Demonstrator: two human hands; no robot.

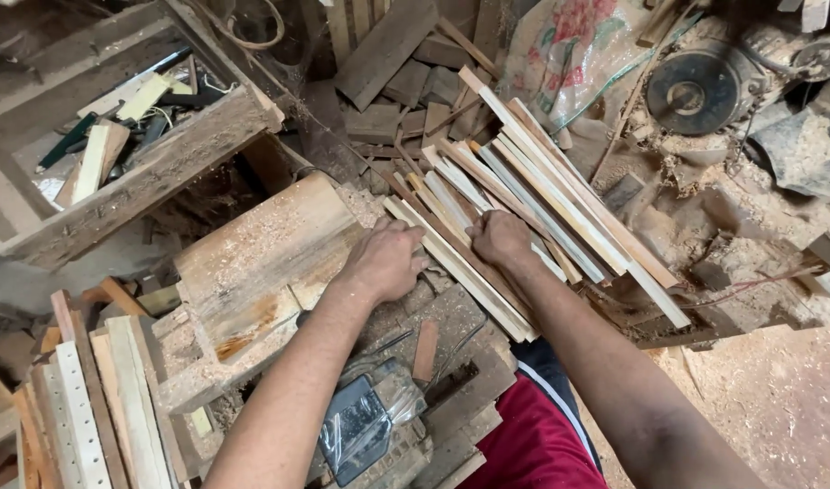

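Both arms reach far from the near edge. The left hand (383, 261) lies knuckles up, fingers curled onto the near-left end of the wood strips (523, 204); the right hand (499, 237), fisted, presses them beside it, right of a dusty board (270, 249)

Both bare arms stretch forward — left hand (383, 261) palm-down with fingers curled, right hand (498, 237) loosely fisted, knuckles up, close beside it.

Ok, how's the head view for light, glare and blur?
Head view: soft, even light, dimmer in the top-left corner; both hands, left hand and right hand, sharp on the wooden slats; mild glare on the plastic-wrapped tool; edges bend slightly.
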